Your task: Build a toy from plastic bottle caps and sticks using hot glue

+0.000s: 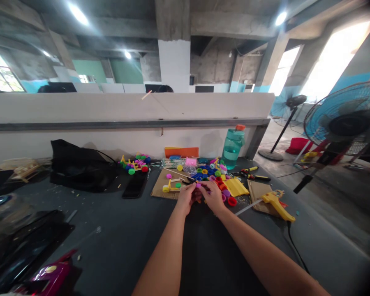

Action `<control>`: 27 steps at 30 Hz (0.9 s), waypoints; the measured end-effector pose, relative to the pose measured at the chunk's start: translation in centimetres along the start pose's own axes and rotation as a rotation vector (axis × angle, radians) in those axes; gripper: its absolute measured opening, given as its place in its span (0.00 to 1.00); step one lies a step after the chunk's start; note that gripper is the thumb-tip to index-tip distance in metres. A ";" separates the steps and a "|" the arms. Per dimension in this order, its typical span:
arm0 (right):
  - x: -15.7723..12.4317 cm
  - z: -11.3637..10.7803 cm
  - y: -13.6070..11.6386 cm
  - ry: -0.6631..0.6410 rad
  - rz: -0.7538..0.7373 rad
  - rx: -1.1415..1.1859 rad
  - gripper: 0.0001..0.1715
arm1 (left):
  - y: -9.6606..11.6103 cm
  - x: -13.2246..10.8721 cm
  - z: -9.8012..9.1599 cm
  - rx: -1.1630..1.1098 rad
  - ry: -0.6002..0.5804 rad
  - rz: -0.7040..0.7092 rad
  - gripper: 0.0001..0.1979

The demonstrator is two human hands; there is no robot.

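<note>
Both hands meet over the near edge of a pile of coloured bottle caps. Between the fingertips is a small purple bottle cap (198, 186). My left hand (186, 199) is closed on its left side, and my right hand (213, 198) pinches it from the right. A dark, thin thing just above the fingers is too small to name. Red bottle caps (232, 201) lie right of my right hand. A piece of cardboard (160, 185) carries a yellow stick piece with a yellow cap (166, 188) and a green cap (178, 185), left of my left hand.
A yellow glue gun (277, 204) rests on cardboard at right, its cord trailing forward. Pliers (255, 177) lie behind it. A teal water bottle (231, 149) stands by the partition (126, 107). A phone (135, 186) and black bag (80, 166) are at left. Fans (347, 123) stand beyond the table's right edge.
</note>
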State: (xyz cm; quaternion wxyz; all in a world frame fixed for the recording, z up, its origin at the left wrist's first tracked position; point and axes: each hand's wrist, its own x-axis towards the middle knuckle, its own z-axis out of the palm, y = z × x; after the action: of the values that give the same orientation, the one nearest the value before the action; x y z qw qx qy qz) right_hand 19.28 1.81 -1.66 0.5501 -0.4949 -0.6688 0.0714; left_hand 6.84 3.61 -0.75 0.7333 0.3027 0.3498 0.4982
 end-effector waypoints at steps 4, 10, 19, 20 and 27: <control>-0.1 0.3 0.4 -0.007 0.133 0.093 0.11 | 0.1 0.0 0.0 0.003 -0.002 0.001 0.06; -0.2 0.7 1.0 -0.039 0.312 0.312 0.13 | 0.2 -0.1 0.1 0.000 -0.009 -0.018 0.05; 0.0 0.5 0.9 -0.027 0.302 0.343 0.12 | 0.2 0.1 -0.1 0.004 -0.026 -0.037 0.05; 0.0 0.5 0.8 -0.029 0.299 0.344 0.12 | 0.2 0.1 -0.1 0.006 -0.030 -0.038 0.05; -0.1 0.4 0.5 -0.026 0.311 0.313 0.13 | 0.2 0.0 -0.1 0.016 -0.037 -0.037 0.06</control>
State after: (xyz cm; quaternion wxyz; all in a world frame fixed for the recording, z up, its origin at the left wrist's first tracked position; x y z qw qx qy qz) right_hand 19.26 2.19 -2.18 0.5940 -0.4998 -0.5721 0.2645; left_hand 6.62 3.73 -0.67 0.7462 0.3115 0.3456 0.4761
